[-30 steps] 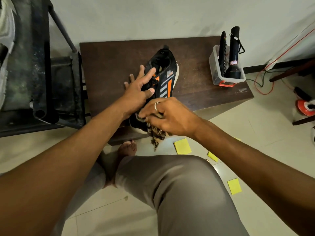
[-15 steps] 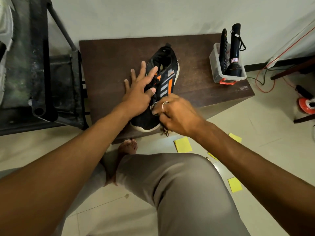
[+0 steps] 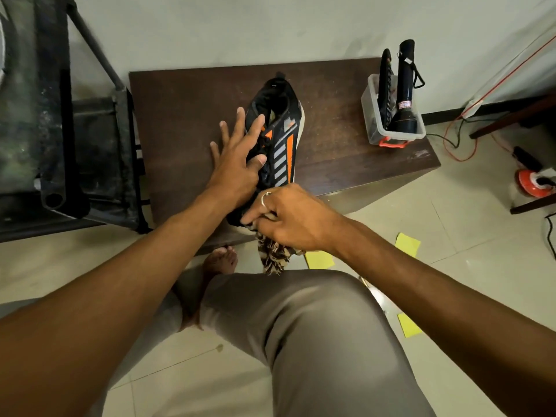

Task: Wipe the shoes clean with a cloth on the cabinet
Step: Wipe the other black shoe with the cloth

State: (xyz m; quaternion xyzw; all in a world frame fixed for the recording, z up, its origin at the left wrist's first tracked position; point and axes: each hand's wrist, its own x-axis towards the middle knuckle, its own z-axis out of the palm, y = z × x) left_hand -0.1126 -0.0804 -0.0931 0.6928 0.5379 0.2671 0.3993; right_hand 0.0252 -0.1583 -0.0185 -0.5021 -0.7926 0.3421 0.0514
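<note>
Seen from the head camera, a black sneaker (image 3: 281,145) with orange and grey stripes lies on the dark wooden cabinet (image 3: 180,115), toe toward the person. The left hand (image 3: 237,168), fingers spread and straight, presses on its laces and near side. The right hand (image 3: 290,219) grips a bunched brown-and-cream striped cloth (image 3: 273,255) against the toe, and the cloth's end hangs below the cabinet edge. At the cabinet's right end, a clear tub (image 3: 369,115) holds a black flashlight (image 3: 404,94).
</note>
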